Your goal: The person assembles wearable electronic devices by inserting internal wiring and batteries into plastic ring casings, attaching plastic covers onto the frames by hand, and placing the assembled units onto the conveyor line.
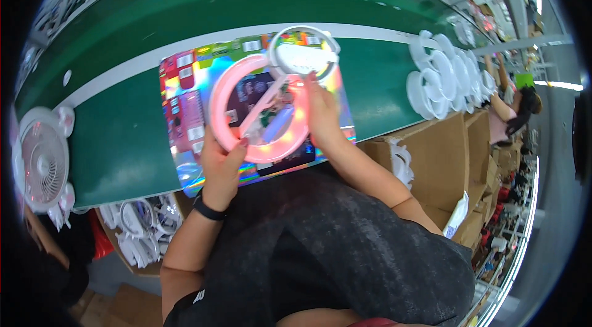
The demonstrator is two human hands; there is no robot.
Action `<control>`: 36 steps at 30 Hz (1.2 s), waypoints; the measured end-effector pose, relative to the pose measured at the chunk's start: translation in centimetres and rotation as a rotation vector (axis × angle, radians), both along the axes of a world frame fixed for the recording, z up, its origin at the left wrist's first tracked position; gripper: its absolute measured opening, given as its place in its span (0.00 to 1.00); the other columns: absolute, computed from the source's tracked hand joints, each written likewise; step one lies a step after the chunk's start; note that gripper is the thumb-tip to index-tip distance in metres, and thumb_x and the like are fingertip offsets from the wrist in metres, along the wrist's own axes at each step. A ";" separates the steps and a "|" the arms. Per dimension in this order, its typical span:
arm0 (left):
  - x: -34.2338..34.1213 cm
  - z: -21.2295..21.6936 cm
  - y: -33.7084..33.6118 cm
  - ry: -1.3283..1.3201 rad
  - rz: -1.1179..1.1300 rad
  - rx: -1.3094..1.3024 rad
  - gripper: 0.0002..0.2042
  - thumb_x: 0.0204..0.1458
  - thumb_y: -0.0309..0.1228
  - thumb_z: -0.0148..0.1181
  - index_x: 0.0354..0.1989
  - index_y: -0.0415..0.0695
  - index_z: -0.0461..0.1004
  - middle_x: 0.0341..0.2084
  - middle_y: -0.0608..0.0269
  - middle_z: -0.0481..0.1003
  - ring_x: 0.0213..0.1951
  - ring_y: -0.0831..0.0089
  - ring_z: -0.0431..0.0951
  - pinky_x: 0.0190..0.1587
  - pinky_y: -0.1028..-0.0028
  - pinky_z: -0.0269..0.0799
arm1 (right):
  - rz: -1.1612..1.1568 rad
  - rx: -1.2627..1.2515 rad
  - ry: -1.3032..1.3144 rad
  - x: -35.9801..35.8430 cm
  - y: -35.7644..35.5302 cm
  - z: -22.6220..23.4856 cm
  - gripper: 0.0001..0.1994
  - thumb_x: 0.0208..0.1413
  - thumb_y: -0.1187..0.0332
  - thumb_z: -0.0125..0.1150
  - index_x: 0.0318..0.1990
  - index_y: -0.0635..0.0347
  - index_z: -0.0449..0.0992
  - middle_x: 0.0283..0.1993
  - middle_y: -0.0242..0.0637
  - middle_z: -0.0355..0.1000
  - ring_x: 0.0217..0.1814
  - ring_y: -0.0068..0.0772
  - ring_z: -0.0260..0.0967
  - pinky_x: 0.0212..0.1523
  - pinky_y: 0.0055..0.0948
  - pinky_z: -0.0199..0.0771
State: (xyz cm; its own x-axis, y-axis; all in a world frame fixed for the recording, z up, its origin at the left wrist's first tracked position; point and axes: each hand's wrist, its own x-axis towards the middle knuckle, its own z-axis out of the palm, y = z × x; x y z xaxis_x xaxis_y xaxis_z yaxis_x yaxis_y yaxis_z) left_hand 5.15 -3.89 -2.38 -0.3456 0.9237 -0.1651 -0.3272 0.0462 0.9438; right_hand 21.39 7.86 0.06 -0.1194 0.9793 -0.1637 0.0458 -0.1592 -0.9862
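Note:
Over a shiny printed sheet (190, 105) on the bench I hold a ring-shaped plastic light (226, 102), glowing pink-red. A green circuit board (269, 116) and a blue-violet cylindrical part (279, 125) show within the ring, among thin wires. Joined to or overlapping its upper right is a smaller white ring (333, 43); I cannot tell which. My left hand (222, 163) is closed on the lower left rim, thumb on top. My right hand (323, 111) grips the right side, its fingertips near where the two rings meet; some fingers are hidden behind.
White curved plastic parts (441, 74) are heaped at the bench's right. A white fan (44, 157) stands at the left end. Below the bench, a carton of white ring parts (140, 228) sits left and open cardboard boxes (431, 154) right. Other people are visible at both sides.

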 end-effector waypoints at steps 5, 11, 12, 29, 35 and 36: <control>0.6 1.0 0.5 -0.054 -0.047 0.060 0.25 0.53 0.24 0.62 0.58 0.39 0.61 0.40 0.63 0.74 0.40 0.80 0.74 0.44 0.77 0.71 | 0.046 0.056 -0.018 1.2 0.3 -0.9 0.26 0.71 0.50 0.40 0.26 0.60 0.72 0.23 0.22 0.61 0.27 0.14 0.52 0.26 0.24 0.54; -2.2 0.5 -0.2 -0.134 0.000 -0.017 0.26 0.54 0.25 0.58 0.63 0.39 0.60 0.43 0.63 0.73 0.44 0.77 0.74 0.49 0.74 0.71 | 0.198 0.068 -0.058 1.4 0.4 -0.1 0.27 0.69 0.49 0.44 0.40 0.67 0.80 0.31 0.30 0.74 0.32 0.17 0.66 0.35 0.18 0.66; -3.0 0.7 -0.3 -0.227 0.009 -0.032 0.28 0.55 0.25 0.55 0.65 0.39 0.59 0.48 0.62 0.72 0.49 0.76 0.72 0.53 0.73 0.69 | 0.197 0.066 -0.060 1.8 0.8 -0.1 0.27 0.69 0.49 0.44 0.40 0.67 0.80 0.31 0.30 0.74 0.32 0.17 0.66 0.35 0.18 0.66; -5.9 2.4 1.5 -0.149 -0.053 -0.190 0.23 0.62 0.39 0.54 0.61 0.41 0.66 0.38 0.70 0.74 0.33 0.88 0.72 0.28 0.86 0.65 | 0.365 0.877 -0.939 4.9 7.7 -1.0 0.35 0.34 0.58 0.79 0.53 0.55 0.71 0.58 0.45 0.65 0.66 0.53 0.58 0.64 0.66 0.50; -5.7 3.1 2.3 -0.161 -0.044 -0.178 0.23 0.63 0.39 0.55 0.62 0.41 0.64 0.43 0.66 0.75 0.41 0.84 0.74 0.39 0.82 0.71 | 0.211 0.875 -0.519 2.8 5.7 1.5 0.33 0.30 0.66 0.81 0.49 0.58 0.73 0.56 0.45 0.67 0.59 0.45 0.65 0.59 0.38 0.66; -5.3 2.7 2.4 -0.146 -0.002 -0.105 0.23 0.63 0.37 0.55 0.63 0.40 0.64 0.46 0.63 0.75 0.45 0.81 0.75 0.46 0.80 0.72 | 0.258 0.918 -0.484 2.1 4.7 2.1 0.35 0.28 0.64 0.83 0.49 0.58 0.73 0.57 0.45 0.66 0.60 0.47 0.64 0.61 0.40 0.64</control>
